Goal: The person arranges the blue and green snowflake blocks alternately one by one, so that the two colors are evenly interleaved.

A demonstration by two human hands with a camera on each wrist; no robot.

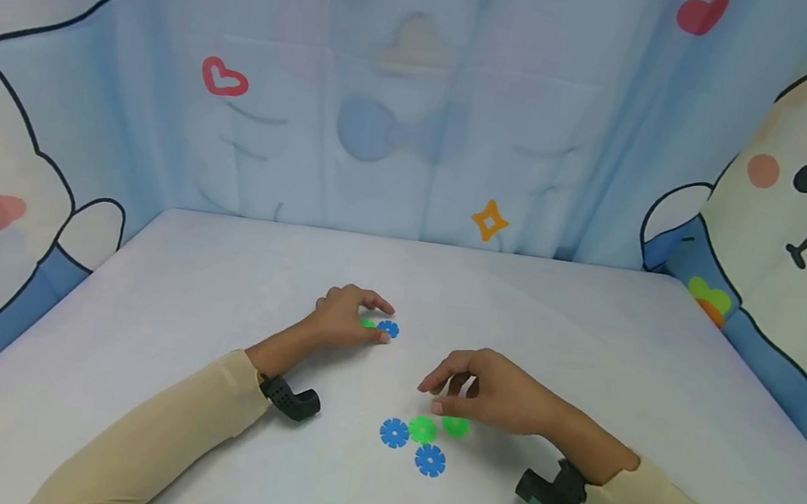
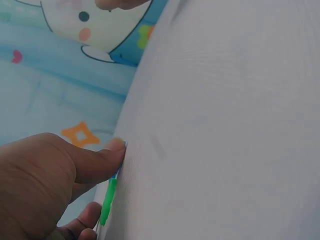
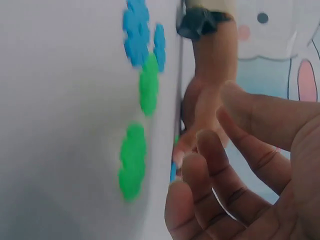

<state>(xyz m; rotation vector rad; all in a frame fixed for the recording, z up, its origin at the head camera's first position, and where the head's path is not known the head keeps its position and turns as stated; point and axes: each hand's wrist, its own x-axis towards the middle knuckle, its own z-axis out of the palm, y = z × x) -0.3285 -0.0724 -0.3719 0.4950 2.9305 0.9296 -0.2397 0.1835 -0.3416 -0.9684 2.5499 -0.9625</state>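
Note:
Near the middle of the table, my left hand [image 1: 348,317] rests around a blue notched disc [image 1: 390,329] and a green disc [image 1: 367,323]. Its thumb touches or overlaps the blue disc's near edge, while the index fingertip lies just beyond the far edge. In the left wrist view the green disc [image 2: 108,202] shows edge-on below the thumb. My right hand [image 1: 503,392] hovers with loosely bent fingers and nothing between them. Under and beside it lie two green discs [image 1: 422,430] [image 3: 132,161] and two blue notched discs [image 1: 394,432] [image 1: 430,460], flat on the table.
A white-covered table [image 1: 233,466] spreads under both hands. Behind it hangs a light blue curtain [image 1: 416,153] printed with cartoon animals and hearts. Black wrist devices [image 1: 291,398] [image 1: 552,491] sit on both forearms.

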